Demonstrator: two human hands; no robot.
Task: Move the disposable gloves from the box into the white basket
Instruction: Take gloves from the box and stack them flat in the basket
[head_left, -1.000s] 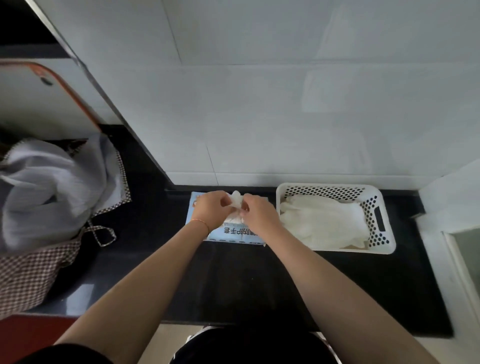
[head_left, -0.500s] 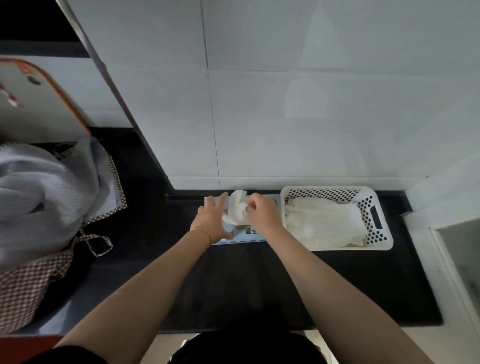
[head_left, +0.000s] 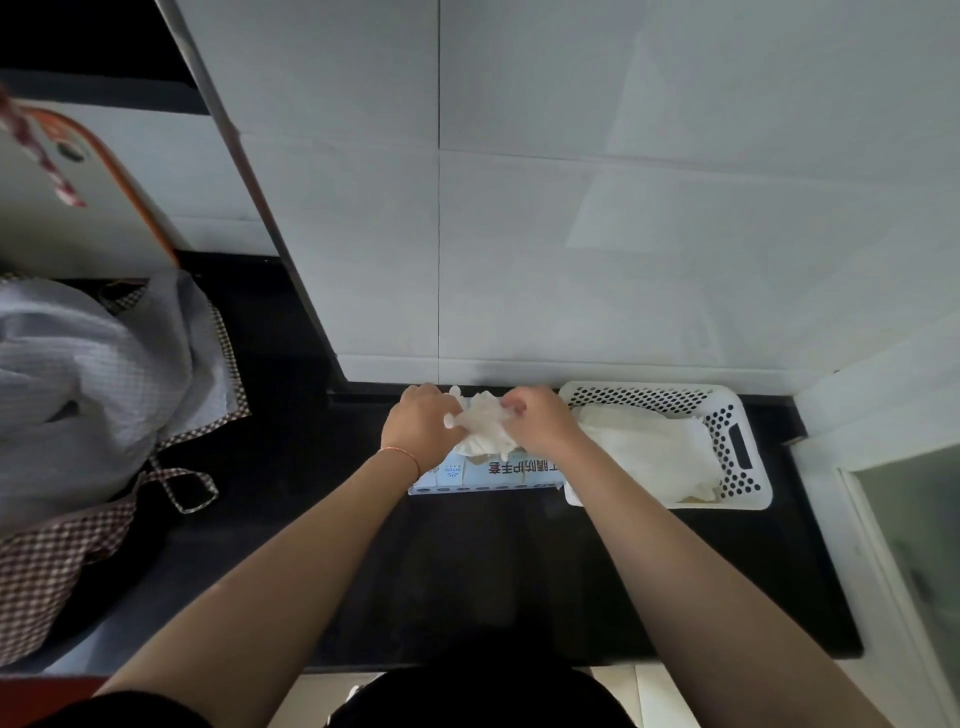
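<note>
Your left hand (head_left: 422, 427) and right hand (head_left: 537, 422) both pinched one crumpled clump of gloves (head_left: 485, 427), held just above the box (head_left: 485, 474) on the dark counter (head_left: 467, 571). The white basket (head_left: 748, 467) sat just beside the box, to its right, with gloves already piled inside. The risk was in the clump: thin gloves cling together, so extra ones could trail from the box and drop on the counter. A hard tug might also have dragged the light box along.
</note>
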